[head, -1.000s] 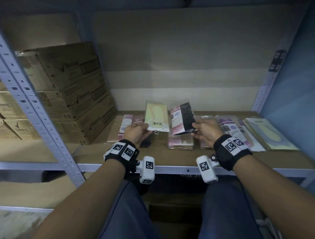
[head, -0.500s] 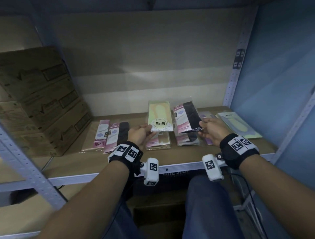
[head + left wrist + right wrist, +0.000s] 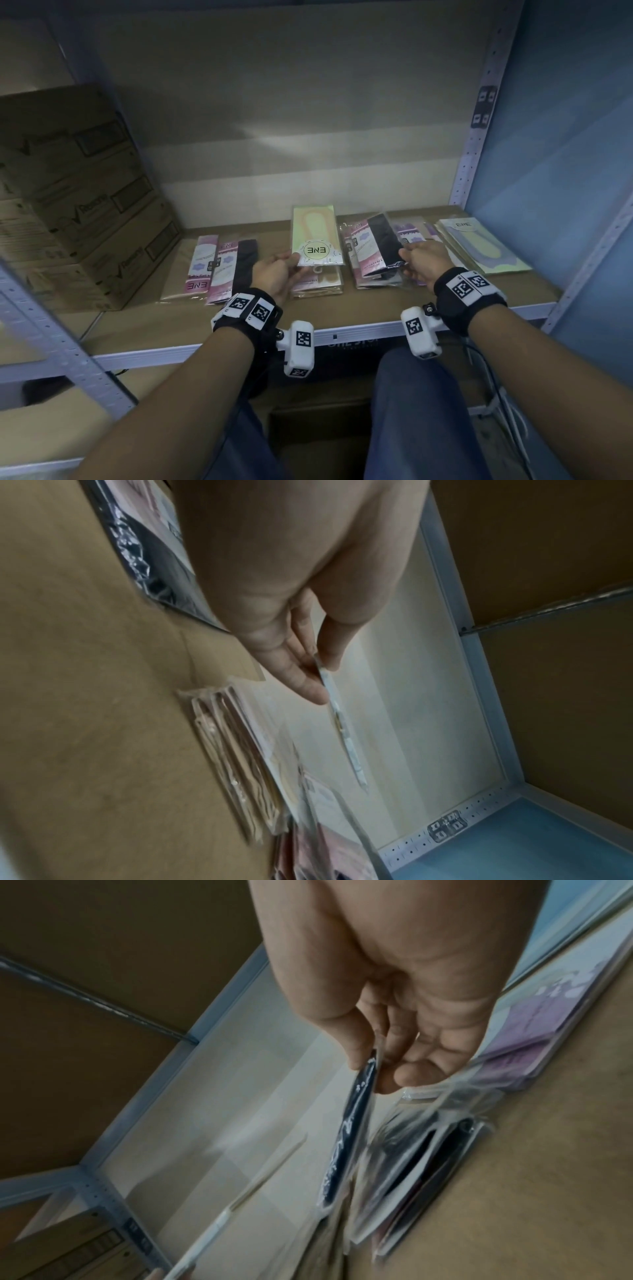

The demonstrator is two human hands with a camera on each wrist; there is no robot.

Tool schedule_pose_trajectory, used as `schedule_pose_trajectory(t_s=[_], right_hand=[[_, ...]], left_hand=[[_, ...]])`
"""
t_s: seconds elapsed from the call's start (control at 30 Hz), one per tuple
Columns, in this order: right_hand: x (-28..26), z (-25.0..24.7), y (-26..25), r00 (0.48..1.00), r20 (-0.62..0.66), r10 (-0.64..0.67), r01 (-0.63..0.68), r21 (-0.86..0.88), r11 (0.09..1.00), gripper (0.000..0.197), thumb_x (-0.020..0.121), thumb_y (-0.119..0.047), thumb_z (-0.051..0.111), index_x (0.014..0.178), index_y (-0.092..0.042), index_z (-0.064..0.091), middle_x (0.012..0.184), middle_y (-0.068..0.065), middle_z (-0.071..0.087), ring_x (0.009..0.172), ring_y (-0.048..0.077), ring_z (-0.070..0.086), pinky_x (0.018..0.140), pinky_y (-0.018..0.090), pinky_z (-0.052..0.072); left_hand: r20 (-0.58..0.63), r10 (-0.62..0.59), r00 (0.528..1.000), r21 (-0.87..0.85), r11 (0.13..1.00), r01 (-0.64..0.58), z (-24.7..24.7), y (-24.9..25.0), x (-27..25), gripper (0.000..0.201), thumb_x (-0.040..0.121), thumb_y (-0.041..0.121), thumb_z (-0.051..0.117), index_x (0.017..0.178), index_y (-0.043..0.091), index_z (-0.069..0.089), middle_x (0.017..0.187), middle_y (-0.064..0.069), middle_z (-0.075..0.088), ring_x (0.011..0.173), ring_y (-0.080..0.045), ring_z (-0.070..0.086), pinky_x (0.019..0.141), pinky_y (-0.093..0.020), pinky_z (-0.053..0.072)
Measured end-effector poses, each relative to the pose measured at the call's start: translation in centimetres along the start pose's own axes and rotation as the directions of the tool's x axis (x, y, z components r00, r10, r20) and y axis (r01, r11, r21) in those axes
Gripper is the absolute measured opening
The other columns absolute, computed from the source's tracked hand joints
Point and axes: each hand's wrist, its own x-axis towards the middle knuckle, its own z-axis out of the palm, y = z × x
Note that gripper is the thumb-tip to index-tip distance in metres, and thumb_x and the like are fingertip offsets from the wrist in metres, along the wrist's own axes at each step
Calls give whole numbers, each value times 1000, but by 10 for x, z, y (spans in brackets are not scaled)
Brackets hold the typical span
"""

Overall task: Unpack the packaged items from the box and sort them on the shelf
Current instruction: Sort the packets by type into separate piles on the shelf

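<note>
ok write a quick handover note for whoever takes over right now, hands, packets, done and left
Left hand pinches a yellow ENE packet, held above the beige pile.
Right hand pinches a pink-and-black packet, held above the matching pile.
Done: several sorted piles lie along the shelf, including yellow packets at far right.
Left: set both held packets on matching piles. The source box is not clearly in view.

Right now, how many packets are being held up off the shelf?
2. The left hand holds the yellow packet above the middle pile; the right hand holds the pink and black packet above the next pile. None seem hidden.
</note>
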Motion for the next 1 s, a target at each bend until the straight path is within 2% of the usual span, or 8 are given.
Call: schedule_pose_trajectory(t_s=[0.1,0.23,0.3,0.5,0.63,0.73,0.83,1.0], right_hand=[[-1,4,1,1000,-12,-28,26,-146,989,17,88,-7,59,104,-9,63,77,9,61,54,19,52,51,30,46],[-1,7,2,998,-14,-69,62,-298,953,19,86,-11,62,104,-4,66,86,7,64,90,30,65,85,40,53],[-2,9,2,997,-11,-80,71,-356,932,22,86,-12,61,106,-4,67,95,10,65,100,32,64,92,43,51],[-8,8,2,992,27,-124,120,-517,847,23,87,-14,58,105,-4,67,97,11,64,95,28,60,81,31,47],[-15,12,-3,981,-26,-193,145,-564,813,22,83,-20,62,101,-10,69,96,11,68,99,31,61,86,37,52],[-24,18,-11,974,-5,-228,198,-480,854,21,87,-18,62,106,-10,67,105,7,67,102,24,60,93,32,48],[-36,27,-19,960,91,-263,277,-403,872,20,90,-18,60,106,-9,66,100,2,63,95,15,55,88,25,41],[-43,46,-17,949,216,-229,287,-290,913,7,84,-29,65,84,-22,65,99,2,71,92,20,67,89,41,54]], left_hand=[[-8,-13,1000,16,1000,13,-8,-2,3,16,88,-1,60,104,0,57,103,-18,70,82,-26,74,66,-27,57],[-24,7,1000,-2,1000,-7,-13,-6,7,19,86,-4,61,105,-4,56,109,-22,66,92,-31,70,86,-36,57],[-29,10,1000,0,1000,-10,-14,-7,7,23,86,-4,61,108,-5,56,111,-22,66,95,-32,69,89,-38,56],[-9,14,1000,-10,1000,-14,-12,-8,4,18,87,-5,60,105,-3,55,112,-22,65,97,-31,68,83,-34,59],[-1,11,1000,-23,1000,-11,-9,-8,2,19,87,-4,60,105,-4,55,111,-23,65,95,-31,69,78,-32,60],[18,0,1000,-31,1000,0,-5,-9,-2,21,87,-4,60,108,-4,54,108,-23,66,90,-30,71,80,-35,60],[47,-15,999,-43,999,17,-1,-9,-6,21,88,-5,60,108,-4,54,110,-24,66,97,-35,69,85,-38,58],[86,-9,996,-25,1000,11,7,-12,-13,12,89,-4,58,100,-2,54,115,-25,64,103,-34,66,80,-32,60]])
